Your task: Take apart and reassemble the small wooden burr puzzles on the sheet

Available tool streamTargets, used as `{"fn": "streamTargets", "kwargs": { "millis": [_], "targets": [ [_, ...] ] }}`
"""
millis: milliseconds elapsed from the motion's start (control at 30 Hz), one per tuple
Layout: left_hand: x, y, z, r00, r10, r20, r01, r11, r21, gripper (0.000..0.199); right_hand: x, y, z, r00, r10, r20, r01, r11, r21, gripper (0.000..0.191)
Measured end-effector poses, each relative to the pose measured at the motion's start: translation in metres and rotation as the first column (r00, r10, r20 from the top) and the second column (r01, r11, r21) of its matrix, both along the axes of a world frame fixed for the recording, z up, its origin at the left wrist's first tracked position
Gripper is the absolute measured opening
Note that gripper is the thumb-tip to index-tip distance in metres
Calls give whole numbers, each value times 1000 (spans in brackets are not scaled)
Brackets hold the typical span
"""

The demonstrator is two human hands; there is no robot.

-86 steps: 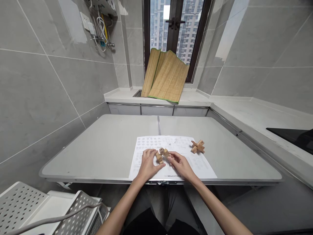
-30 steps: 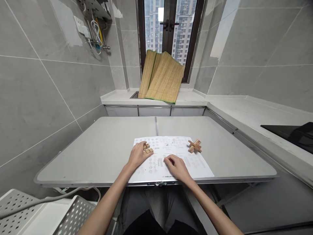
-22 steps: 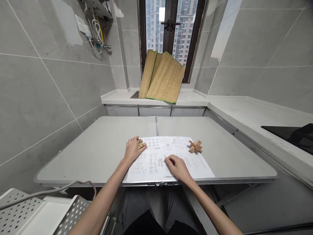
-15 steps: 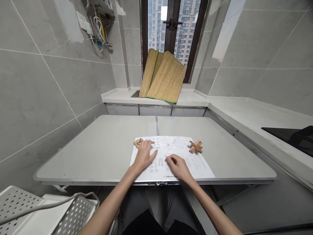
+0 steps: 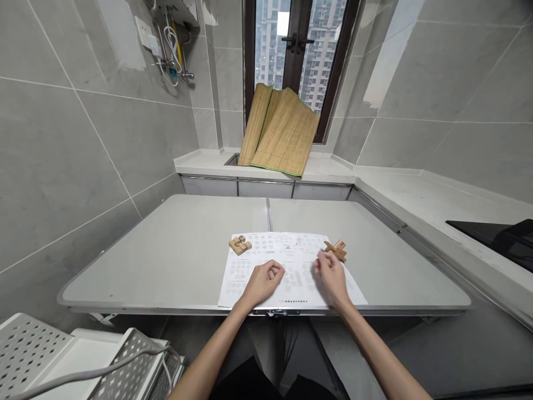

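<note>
My left hand (image 5: pixel 264 282) rests low over the middle of a printed white sheet (image 5: pixel 291 253), its fingers curled in with nothing visible in them. Close beside a cross-shaped wooden puzzle (image 5: pixel 336 251) is my right hand (image 5: pixel 333 278), slightly blurred, with fingers bent and thumb a little apart. The puzzle's interlocked pieces stick out in several directions, and my fingers partly cover its left side. At the sheet's upper left lies a flat group of notched wooden puzzle pieces (image 5: pixel 240 245), away from both hands. Small grey diagrams cover the paper.
The sheet lies on a pale folding table (image 5: pixel 166 255) with a centre seam. A bamboo mat (image 5: pixel 283 133) leans at the window behind. White counters (image 5: pixel 408 183) run along the back and right, with a black cooktop (image 5: pixel 495 236). White perforated baskets (image 5: pixel 37 355) stand at lower left.
My left hand has drawn back from the notched pieces toward the sheet's middle and curled, uncovering them. My right hand has moved rightward to the cross-shaped puzzle, its pinch loosened.
</note>
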State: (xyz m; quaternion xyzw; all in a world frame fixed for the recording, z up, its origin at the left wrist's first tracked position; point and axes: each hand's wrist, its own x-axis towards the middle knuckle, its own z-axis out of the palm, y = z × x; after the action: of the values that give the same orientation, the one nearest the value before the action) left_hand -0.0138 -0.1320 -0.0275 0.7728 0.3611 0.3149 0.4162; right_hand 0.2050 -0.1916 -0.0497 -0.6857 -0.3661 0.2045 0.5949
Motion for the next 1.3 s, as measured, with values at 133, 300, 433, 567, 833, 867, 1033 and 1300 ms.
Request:
{"fn": "streamTargets", "kwargs": {
  "millis": [133,300,433,567,833,867,1033,1300],
  "targets": [
    [0,0,-3,1000,-4,1,4,1000,-1,28,50,-14,9,965,-242,97,253,961,-110,41],
    [0,1,-5,1000,-6,3,6,1000,4,26,85,-12,11,977,-184,105,204,951,-231,37],
    [0,0,-5,1000,0,4,0,1000,9,24,77,-3,11,999,-33,-20,28,977,-213,31],
    [0,-1,-2,1000,19,22,-20,1000,17,26,48,-3,15,943,213,-254,-253,958,-135,35],
    [1,0,-5,994,24,107,-23,1000,-11,38,-4,-6,14,643,511,-571,-624,782,-2,38],
    [1,1,-6,992,17,127,-14,1000,-24,38,-7,-5,12,618,520,-589,-641,767,6,38],
    [2,1,-8,990,22,143,-17,999,-38,36,-10,-3,8,559,532,-636,-679,734,18,36],
    [1,-2,-1,995,58,76,-59,998,-1,33,-12,-8,8,614,545,-571,-626,776,68,47]
  ]
}}
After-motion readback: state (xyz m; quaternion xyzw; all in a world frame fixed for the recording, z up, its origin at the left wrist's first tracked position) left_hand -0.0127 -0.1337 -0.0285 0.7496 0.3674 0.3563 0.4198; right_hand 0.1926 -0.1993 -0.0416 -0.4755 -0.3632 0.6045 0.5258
